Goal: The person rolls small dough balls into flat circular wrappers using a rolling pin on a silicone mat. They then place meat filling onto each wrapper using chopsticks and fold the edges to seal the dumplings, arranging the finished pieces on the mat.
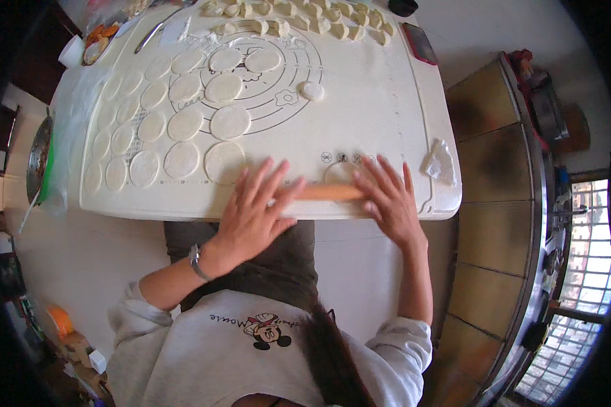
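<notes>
A wooden rolling pin (331, 192) lies crosswise near the table's front edge, over a small dough round (340, 174). My left hand (257, 213), with a watch or bracelet at the wrist, rests with spread fingers over the pin's left end. Over its right end my right hand (387, 198) is spread too. Both hands are slightly blurred. Rows of flat dough wrappers (230, 122) cover the left half of the printed mat (366, 117). One small dough disc (313, 91) sits apart near the printed circles.
Folded dumplings (339, 30) line the far side. A phone in a red case (419, 45) lies at the far right corner, a crumpled plastic bag (441, 164) at the right edge. A long metal utensil (150, 38) lies far left; a pan (40, 157) stands beyond the left edge.
</notes>
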A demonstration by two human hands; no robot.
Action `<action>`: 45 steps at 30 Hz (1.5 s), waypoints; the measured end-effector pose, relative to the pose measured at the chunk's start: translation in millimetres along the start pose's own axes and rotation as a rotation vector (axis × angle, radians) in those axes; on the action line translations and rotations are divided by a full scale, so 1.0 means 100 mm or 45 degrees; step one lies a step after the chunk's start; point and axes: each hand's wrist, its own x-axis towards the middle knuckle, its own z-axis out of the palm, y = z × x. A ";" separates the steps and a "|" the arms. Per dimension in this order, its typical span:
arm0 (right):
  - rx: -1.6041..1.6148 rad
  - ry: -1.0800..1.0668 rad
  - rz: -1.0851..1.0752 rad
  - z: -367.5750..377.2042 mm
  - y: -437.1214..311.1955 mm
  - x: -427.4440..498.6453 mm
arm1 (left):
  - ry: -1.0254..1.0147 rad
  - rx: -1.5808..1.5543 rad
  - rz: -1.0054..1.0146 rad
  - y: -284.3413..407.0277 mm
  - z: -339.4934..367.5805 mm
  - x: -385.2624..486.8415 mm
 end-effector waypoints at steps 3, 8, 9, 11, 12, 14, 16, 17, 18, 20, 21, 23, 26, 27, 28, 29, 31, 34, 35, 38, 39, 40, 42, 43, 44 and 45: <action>0.010 0.073 0.129 -0.05 0.07 0.22 | 0.064 -0.040 -0.020 -0.13 0.02 0.25; 0.048 0.256 0.082 0.01 -0.05 -0.15 | -0.036 -0.204 0.027 -0.06 0.04 0.17; 0.099 0.377 0.108 0.08 -0.11 -0.25 | -0.002 -0.254 0.056 -0.04 0.03 0.13; -0.038 0.431 0.156 0.24 -0.18 -0.34 | 0.002 -0.275 0.082 -0.05 -0.02 0.11; -0.058 0.502 0.133 0.31 -0.17 -0.36 | 0.035 -0.230 0.111 -0.08 -0.05 0.16; -0.118 0.435 0.177 0.39 -0.12 -0.39 | 0.106 -0.291 0.139 -0.14 -0.13 0.37; -0.245 0.625 0.144 0.39 0.00 -0.48 | 0.223 -0.522 0.134 -0.19 -0.20 0.70; -0.295 0.680 0.139 0.38 0.06 -0.58 | 0.120 -0.581 0.143 -0.19 -0.21 0.88; -0.289 0.749 0.190 0.36 0.10 -0.70 | 0.053 -0.662 0.148 -0.15 -0.18 1.06; -0.239 0.814 0.372 0.36 0.16 -1.03 | -0.119 -0.785 0.165 -0.05 -0.05 1.33; -0.104 0.832 0.482 0.37 0.16 -1.20 | -0.280 -0.830 0.144 0.01 0.04 1.41; 0.337 1.012 0.727 0.49 0.09 -1.51 | -0.202 -0.623 0.295 0.08 0.21 1.47; 0.604 1.238 0.997 0.66 -0.06 -1.88 | -0.250 -0.436 0.368 0.13 0.39 1.48; 0.577 1.286 1.058 0.70 -0.10 -1.97 | -0.252 -0.389 0.370 0.13 0.40 1.48; 0.673 1.330 1.092 0.74 -0.13 -2.02 | -0.313 -0.486 0.332 0.14 0.40 1.50; 0.717 1.375 1.116 0.77 -0.15 -2.07 | -0.351 -0.576 0.290 0.15 0.37 1.51; 0.744 1.423 1.133 0.79 -0.17 -2.09 | -0.391 -0.568 0.292 0.19 0.26 1.56; 0.710 1.433 1.087 0.76 -0.16 -2.00 | -0.364 -0.443 0.385 0.24 0.04 1.56; 0.704 1.439 1.057 0.75 -0.16 -1.94 | -0.335 -0.516 0.394 0.26 -0.02 1.54; 0.788 1.417 1.011 0.68 -0.17 -1.74 | -0.370 -0.820 0.217 0.23 -0.12 1.49; 0.806 1.418 0.983 0.65 -0.18 -1.68 | -0.308 -0.969 0.182 0.19 -0.13 1.47; 0.849 1.406 0.953 0.63 -0.18 -1.61 | -0.410 -1.064 -0.011 0.17 -0.13 1.46; 0.862 1.416 0.849 0.59 -0.19 -1.49 | -0.407 -1.374 -0.216 0.09 -0.10 1.43; 0.904 1.404 0.832 0.57 -0.19 -1.44 | -0.393 -1.301 -0.319 0.06 -0.08 1.40; 0.927 1.401 0.814 0.56 -0.18 -1.40 | -0.368 -1.279 -0.357 0.03 -0.08 1.35; 0.949 1.399 0.797 0.54 -0.17 -1.35 | -0.412 -1.244 -0.482 0.03 -0.06 1.29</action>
